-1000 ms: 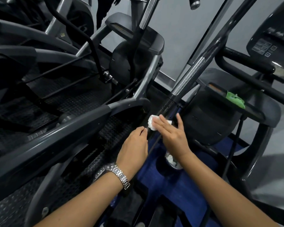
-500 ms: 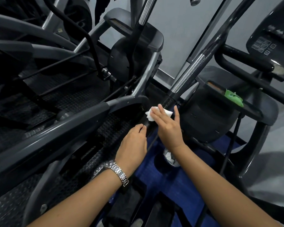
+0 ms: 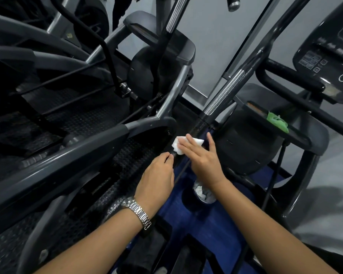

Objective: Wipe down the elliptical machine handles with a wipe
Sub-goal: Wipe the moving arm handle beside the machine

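Head: L hand (image 3: 156, 175), R hand (image 3: 202, 161), 1 wipe (image 3: 177, 147), 1 handle (image 3: 224, 95).

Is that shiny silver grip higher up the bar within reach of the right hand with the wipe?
Probably yes. The right hand presses the wipe on the same bar below the silver grip, and nothing blocks the stretch between them; the left hand grips the bar lower down.

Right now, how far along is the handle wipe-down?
Done: nothing visibly confirms finished sections. In hand: right hand presses the wipe flat on the lower black stretch of the handle; left hand grips the handle just below. Left: the silver grip above the wipe, not yet reached.
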Motion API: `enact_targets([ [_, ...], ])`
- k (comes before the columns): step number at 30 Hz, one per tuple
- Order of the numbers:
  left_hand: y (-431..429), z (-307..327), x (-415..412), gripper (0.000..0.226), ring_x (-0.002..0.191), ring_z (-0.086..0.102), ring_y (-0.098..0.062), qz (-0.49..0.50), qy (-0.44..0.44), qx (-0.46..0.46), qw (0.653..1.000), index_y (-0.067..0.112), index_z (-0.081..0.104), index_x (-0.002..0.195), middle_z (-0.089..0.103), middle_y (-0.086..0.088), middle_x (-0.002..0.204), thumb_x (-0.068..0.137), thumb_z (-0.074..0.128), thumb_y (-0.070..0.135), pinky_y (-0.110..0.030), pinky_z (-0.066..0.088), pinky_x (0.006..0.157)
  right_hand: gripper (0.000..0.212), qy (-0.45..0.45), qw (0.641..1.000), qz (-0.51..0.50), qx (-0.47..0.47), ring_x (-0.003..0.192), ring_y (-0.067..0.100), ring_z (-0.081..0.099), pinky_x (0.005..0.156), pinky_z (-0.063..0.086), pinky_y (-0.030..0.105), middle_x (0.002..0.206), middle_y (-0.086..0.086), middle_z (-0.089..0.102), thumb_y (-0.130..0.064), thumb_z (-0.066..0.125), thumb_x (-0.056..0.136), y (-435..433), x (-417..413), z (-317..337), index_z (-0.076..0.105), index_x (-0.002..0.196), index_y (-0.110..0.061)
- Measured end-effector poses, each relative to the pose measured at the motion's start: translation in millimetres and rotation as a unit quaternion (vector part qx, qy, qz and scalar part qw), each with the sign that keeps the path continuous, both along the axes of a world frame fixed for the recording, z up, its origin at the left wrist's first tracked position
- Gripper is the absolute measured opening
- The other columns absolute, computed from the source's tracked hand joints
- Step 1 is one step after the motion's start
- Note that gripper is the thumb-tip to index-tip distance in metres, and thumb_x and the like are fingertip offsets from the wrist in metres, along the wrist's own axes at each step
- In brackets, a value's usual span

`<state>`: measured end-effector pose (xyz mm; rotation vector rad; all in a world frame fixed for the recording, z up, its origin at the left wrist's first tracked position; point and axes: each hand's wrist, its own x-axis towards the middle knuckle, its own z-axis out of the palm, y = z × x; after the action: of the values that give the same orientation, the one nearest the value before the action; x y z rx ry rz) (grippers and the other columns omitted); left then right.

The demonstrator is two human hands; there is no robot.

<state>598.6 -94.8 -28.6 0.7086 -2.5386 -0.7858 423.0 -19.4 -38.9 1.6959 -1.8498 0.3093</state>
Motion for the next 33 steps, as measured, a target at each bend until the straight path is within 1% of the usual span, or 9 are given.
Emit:
enact_targets([
  [5, -0.5, -0.4, -1.0, 0.044, 0.130, 0.042, -0.016, 0.001, -0.007, -0.003, 1.000, 0.007, 0.042, 0.140, 0.041, -0.005, 0.144, 0.096, 0.045, 0.015, -0.025, 0.038, 0.106, 0.038, -0.001, 0.997, -0.059, -0.054, 0.126, 0.021, 0.052, 0.113, 0.025, 0.055, 0.127, 0.002, 0.063, 0.009, 0.048, 0.087, -15.7, -23.0, 24.4, 0.067, 0.115, -0.009],
  [8, 1.2, -1.1, 0.2, 0.045, 0.130, 0.043, -0.016, 0.001, -0.011, -0.005, 1.000, 0.007, 0.042, 0.140, 0.041, -0.005, 0.144, 0.096, 0.046, 0.016, -0.025, 0.039, 0.106, 0.038, 0.002, 0.998, -0.038, -0.048, 0.123, 0.028, 0.055, 0.109, 0.033, 0.051, 0.124, 0.010, 0.064, 0.007, 0.041, 0.089, -23.8, -8.0, 17.6, 0.067, 0.114, -0.002],
  [11, 1.6, -0.9, 0.8, 0.045, 0.131, 0.042, -0.015, 0.000, -0.014, -0.007, 1.000, 0.008, 0.040, 0.141, 0.040, -0.005, 0.145, 0.096, 0.046, 0.017, -0.024, 0.038, 0.106, 0.043, 0.017, 1.000, 0.015, -0.004, 0.123, 0.024, 0.055, 0.107, 0.037, 0.044, 0.125, 0.007, 0.064, 0.004, 0.028, 0.099, -9.5, -5.6, 7.5, 0.067, 0.116, -0.004],
  [17, 1.0, 0.2, -0.8, 0.045, 0.130, 0.043, -0.015, 0.002, -0.017, -0.010, 1.000, 0.008, 0.042, 0.140, 0.041, -0.004, 0.144, 0.096, 0.047, 0.016, -0.024, 0.039, 0.105, 0.036, 0.010, 0.997, -0.063, -0.045, 0.124, 0.024, 0.055, 0.108, 0.035, 0.046, 0.123, 0.006, 0.065, 0.004, 0.042, 0.088, -24.9, -19.9, 37.0, 0.069, 0.111, -0.006],
  [21, 2.1, -0.1, 0.6, 0.045, 0.131, 0.041, -0.014, 0.001, -0.018, -0.015, 1.000, 0.009, 0.039, 0.141, 0.039, -0.004, 0.146, 0.097, 0.045, 0.018, -0.023, 0.037, 0.107, 0.039, 0.015, 1.000, -0.021, -0.008, 0.120, 0.023, 0.058, 0.103, 0.042, 0.044, 0.117, 0.007, 0.068, 0.000, 0.034, 0.093, -24.1, -5.2, 26.7, 0.070, 0.107, -0.005],
  [24, 0.6, 0.0, -0.6, 0.045, 0.132, 0.040, -0.014, -0.002, -0.018, -0.019, 1.000, 0.008, 0.039, 0.141, 0.039, -0.004, 0.146, 0.097, 0.044, 0.017, -0.023, 0.036, 0.107, 0.050, 0.003, 1.000, -0.018, -0.025, 0.119, 0.021, 0.059, 0.101, 0.042, 0.042, 0.117, 0.004, 0.069, -0.003, 0.022, 0.100, -17.9, -17.1, 33.1, 0.071, 0.106, -0.007],
  [27, 0.1, -0.5, -1.2, 0.045, 0.132, 0.039, -0.014, -0.003, -0.019, -0.021, 1.000, 0.008, 0.039, 0.142, 0.039, -0.005, 0.146, 0.097, 0.044, 0.017, -0.023, 0.036, 0.107, 0.036, 0.002, 0.997, -0.064, -0.051, 0.113, 0.025, 0.062, 0.102, 0.043, 0.044, 0.107, 0.007, 0.071, 0.001, 0.038, 0.089, -35.3, -14.5, 46.0, 0.073, 0.097, -0.004],
  [30, 2.1, -0.5, 0.1, 0.046, 0.133, 0.038, -0.014, -0.005, -0.017, -0.022, 1.000, 0.008, 0.037, 0.142, 0.038, -0.004, 0.147, 0.098, 0.043, 0.017, -0.022, 0.034, 0.108, 0.034, 0.015, 0.999, -0.037, -0.022, 0.099, 0.029, 0.067, 0.102, 0.038, 0.037, 0.092, 0.010, 0.072, -0.005, 0.040, 0.085, -42.3, 2.3, 42.6, 0.073, 0.088, -0.001],
  [33, 2.3, -0.4, 0.8, 0.046, 0.133, 0.038, -0.013, -0.002, -0.015, -0.020, 1.000, 0.010, 0.037, 0.143, 0.037, -0.003, 0.147, 0.098, 0.044, 0.018, -0.021, 0.034, 0.108, 0.033, 0.020, 1.000, 0.002, 0.024, 0.102, 0.026, 0.066, 0.100, 0.035, 0.032, 0.097, 0.007, 0.072, -0.005, 0.041, 0.088, -31.2, -1.8, 39.8, 0.073, 0.093, -0.004],
])
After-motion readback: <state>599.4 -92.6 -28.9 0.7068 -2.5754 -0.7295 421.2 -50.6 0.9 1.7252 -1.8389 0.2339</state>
